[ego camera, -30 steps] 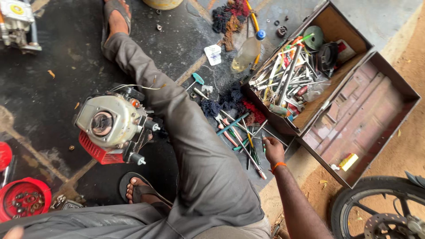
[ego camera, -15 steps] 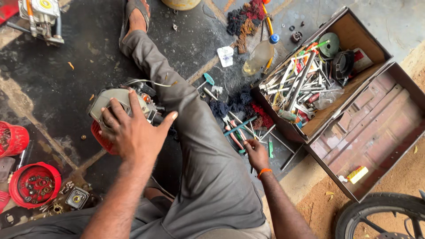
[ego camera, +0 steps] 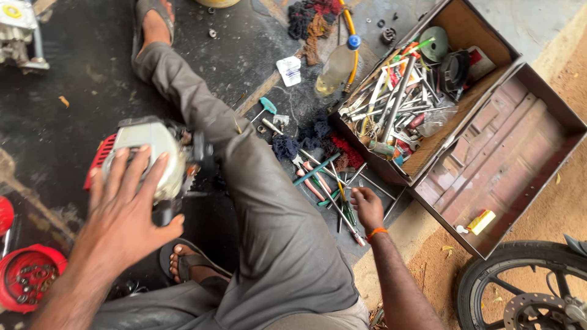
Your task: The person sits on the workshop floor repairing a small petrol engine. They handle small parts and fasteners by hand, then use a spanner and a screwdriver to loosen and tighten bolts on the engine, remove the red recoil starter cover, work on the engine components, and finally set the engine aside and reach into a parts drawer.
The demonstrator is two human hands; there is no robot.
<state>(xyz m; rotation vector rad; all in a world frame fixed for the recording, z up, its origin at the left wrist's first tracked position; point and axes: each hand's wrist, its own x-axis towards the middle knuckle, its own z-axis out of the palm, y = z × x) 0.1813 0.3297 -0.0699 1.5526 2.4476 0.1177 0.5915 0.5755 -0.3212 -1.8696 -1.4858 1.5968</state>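
Sitting on a dark, oily floor, the person rests the left hand on a small engine with a pale grey cover and red housing. The fingers are spread wide and lie flat over the cover, pressing on it rather than closing around it. The engine stands just left of the person's bent leg in grey trousers, touching the knee area.

On the other side of the leg, the right hand, with an orange band at the wrist, reaches down into a loose pile of hand tools spread on the floor. Its fingers curl over the tools, but I cannot tell whether they have closed on one.

Just beyond the pile stands an open metal toolbox, one half crammed with spanners and screwdrivers. A plastic bottle lies near it. A red bowl of small parts sits by the left forearm, and a motorcycle wheel shows at the lower right.
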